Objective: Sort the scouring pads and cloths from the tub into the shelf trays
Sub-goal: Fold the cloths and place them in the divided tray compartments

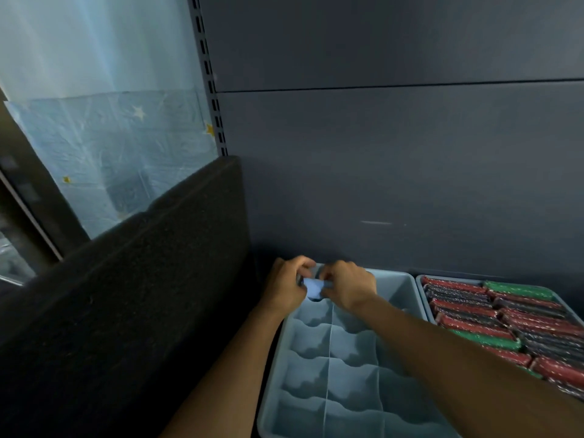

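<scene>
A light blue cloth [313,287] is held over the far left compartment of a pale blue divided shelf tray [335,374]. My left hand [286,284] pinches its left side and my right hand [347,287] pinches its right side, fingers curled round it. Both hands are close together at the tray's back edge, near the shelf's back wall. Most of the cloth is hidden by my fingers. The tray's other compartments in view hold nothing. The tub is not in view.
A second tray [512,324] to the right is packed with red, green and dark scouring pads standing on edge. A thick black foam panel [136,295] leans at the left of the shelf. The grey back wall [395,169] rises behind the trays.
</scene>
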`<state>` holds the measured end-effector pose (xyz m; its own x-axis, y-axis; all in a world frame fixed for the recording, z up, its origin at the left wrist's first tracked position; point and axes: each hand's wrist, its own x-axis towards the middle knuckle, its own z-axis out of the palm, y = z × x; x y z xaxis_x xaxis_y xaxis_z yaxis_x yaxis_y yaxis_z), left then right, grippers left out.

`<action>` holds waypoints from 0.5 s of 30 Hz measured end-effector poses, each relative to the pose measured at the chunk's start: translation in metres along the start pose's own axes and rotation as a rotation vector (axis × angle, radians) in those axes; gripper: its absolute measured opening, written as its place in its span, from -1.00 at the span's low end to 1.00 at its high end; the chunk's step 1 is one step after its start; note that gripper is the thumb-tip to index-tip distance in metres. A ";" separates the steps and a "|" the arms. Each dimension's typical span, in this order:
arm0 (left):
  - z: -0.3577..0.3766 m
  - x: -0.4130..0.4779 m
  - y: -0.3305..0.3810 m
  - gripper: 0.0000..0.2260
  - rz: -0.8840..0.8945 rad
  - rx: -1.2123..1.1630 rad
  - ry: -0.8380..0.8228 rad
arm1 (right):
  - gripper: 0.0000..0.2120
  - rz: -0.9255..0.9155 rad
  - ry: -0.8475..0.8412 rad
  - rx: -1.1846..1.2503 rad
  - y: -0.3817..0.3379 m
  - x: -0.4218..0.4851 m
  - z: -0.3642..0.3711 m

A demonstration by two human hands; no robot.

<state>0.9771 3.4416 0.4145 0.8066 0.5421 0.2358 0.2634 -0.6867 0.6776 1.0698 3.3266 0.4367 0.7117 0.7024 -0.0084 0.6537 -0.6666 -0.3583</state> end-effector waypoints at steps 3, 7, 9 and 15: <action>0.000 -0.002 -0.004 -0.51 -0.013 -0.089 0.023 | -0.77 0.037 -0.066 -0.065 -0.009 0.008 0.001; -0.001 -0.007 0.001 -0.56 -0.018 -0.193 0.011 | -0.73 0.052 -0.182 -0.099 -0.015 0.010 -0.008; -0.002 -0.010 0.003 -0.59 -0.051 -0.230 -0.001 | -0.77 0.021 -0.256 0.019 -0.012 0.004 -0.015; -0.009 -0.026 0.042 -0.61 -0.050 -0.075 -0.025 | -0.64 -0.075 -0.061 0.283 0.028 -0.051 -0.042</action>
<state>0.9625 3.4032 0.4426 0.8070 0.5614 0.1835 0.2639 -0.6207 0.7383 1.0625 3.2612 0.4665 0.6419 0.7664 -0.0250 0.6002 -0.5225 -0.6056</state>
